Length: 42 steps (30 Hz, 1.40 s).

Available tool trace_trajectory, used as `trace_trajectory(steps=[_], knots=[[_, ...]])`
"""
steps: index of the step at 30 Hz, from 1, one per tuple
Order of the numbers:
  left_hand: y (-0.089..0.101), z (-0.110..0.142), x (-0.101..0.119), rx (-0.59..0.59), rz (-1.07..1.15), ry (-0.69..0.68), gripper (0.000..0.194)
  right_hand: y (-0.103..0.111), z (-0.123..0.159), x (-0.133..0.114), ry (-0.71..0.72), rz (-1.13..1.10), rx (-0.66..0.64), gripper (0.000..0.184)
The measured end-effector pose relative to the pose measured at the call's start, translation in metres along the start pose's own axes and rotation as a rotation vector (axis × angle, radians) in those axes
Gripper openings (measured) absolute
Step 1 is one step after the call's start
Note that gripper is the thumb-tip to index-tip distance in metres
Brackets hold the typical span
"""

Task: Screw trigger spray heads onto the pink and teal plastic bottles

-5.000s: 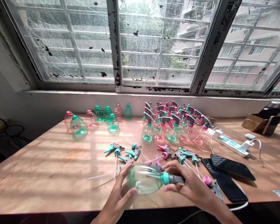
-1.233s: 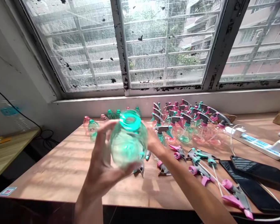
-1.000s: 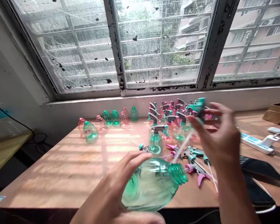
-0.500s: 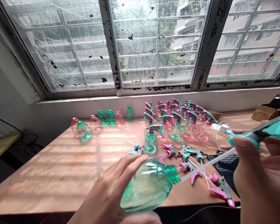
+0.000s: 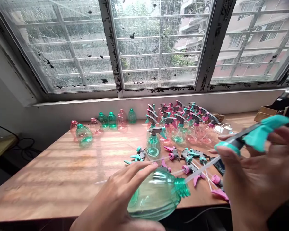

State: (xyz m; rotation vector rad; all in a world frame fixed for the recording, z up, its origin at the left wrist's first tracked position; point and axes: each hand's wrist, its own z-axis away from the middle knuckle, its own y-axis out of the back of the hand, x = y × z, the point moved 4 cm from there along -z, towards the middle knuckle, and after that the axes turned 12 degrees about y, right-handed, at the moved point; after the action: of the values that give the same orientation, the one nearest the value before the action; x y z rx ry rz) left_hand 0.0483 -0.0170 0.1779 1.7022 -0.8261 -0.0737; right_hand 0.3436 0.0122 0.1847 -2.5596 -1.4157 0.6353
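while the green bottle (image 5: 154,195) is held nearly on its side over the front edge of the table (image 5: 62,179), its threaded neck (image 5: 181,187) is turned to the right. the body is clasped in the left hand (image 5: 121,192), the fingers being curved over the top and the thumb passed beneath, with the hand spread to the bottle's width. the spray head (image 5: 250,136) is gripped in the right hand (image 5: 257,173), which is closed about it with the thumb set near the collar. the tube (image 5: 202,168) is aimed at the bottle's mouth; how far its tip is inserted cannot be told.

as no liquid can be made out, the bottle is judged light; its clear wall is probably smooth, a little slippery and dented by hard squeezing. it is best held around the broad body, with the neck left free. the spray head is judged stiff and is best taken by the collar, away from the trigger (image 5: 260,138); the slender tube is likely to be bent easily.
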Motion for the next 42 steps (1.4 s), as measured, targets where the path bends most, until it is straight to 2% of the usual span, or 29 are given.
trace_trajectory(steps=[2, 4, 7, 9, 11, 13, 15, 19, 24, 28, 32, 34, 37, 38, 40, 42], knots=[[0.000, -0.002, 0.000, 0.055, 0.038, -0.040, 0.105, -0.013, 0.009, -0.012, -0.027, -0.104, -0.067, 0.087], [0.003, -0.004, -0.003, 0.148, 0.056, -0.009, 0.101, -0.020, 0.018, -0.019, -0.112, -0.158, -0.156, 0.080], [0.011, -0.003, -0.007, 0.295, 0.061, 0.059, 0.094, -0.022, 0.027, -0.023, -0.219, -0.221, -0.303, 0.066], [0.014, -0.002, -0.007, 0.359, 0.071, 0.069, 0.090, -0.021, 0.029, -0.024, -0.212, -0.265, -0.465, 0.057], [0.015, -0.001, -0.007, 0.369, 0.075, 0.058, 0.086, -0.024, 0.028, -0.024, -0.148, -0.331, -0.681, 0.042], [0.013, -0.002, -0.006, 0.338, 0.067, 0.027, 0.084, -0.026, 0.026, -0.024, -0.083, -0.407, -0.841, 0.032], [0.011, -0.004, -0.006, 0.323, 0.042, -0.011, 0.082, -0.028, 0.024, -0.022, -0.068, -0.445, -0.919, 0.033], [0.010, -0.006, -0.007, 0.325, -0.042, -0.093, 0.073, -0.034, 0.028, -0.018, -0.146, -0.486, -1.031, 0.045], [0.010, -0.008, -0.007, 0.270, -0.188, -0.146, 0.074, -0.042, 0.033, -0.015, -0.122, -0.435, -1.034, 0.048], [0.009, -0.008, -0.008, 0.273, -0.206, -0.131, 0.076, -0.046, 0.032, -0.012, -0.120, -0.343, -1.046, 0.040], [0.006, -0.006, -0.006, 0.327, -0.182, -0.114, 0.078, -0.044, 0.031, -0.013, -0.136, -0.394, -0.986, 0.032], [0.007, -0.006, -0.006, 0.386, -0.104, -0.087, 0.092, -0.042, 0.033, -0.014, -0.138, -0.412, -0.924, 0.034], [0.013, -0.008, -0.012, 0.451, 0.140, -0.065, 0.128, -0.039, 0.036, -0.014, -0.106, -0.421, -0.827, 0.043], [0.015, -0.009, -0.016, 0.453, 0.215, -0.051, 0.134, -0.039, 0.036, -0.015, -0.069, -0.428, -0.815, 0.047], [0.018, -0.009, -0.030, 0.411, 0.308, 0.002, 0.129, -0.039, 0.036, -0.019, 0.041, -0.448, -0.809, 0.055], [0.018, -0.007, -0.047, 0.295, 0.335, 0.081, 0.119, -0.039, 0.036, -0.022, 0.146, -0.452, -0.807, 0.060]])
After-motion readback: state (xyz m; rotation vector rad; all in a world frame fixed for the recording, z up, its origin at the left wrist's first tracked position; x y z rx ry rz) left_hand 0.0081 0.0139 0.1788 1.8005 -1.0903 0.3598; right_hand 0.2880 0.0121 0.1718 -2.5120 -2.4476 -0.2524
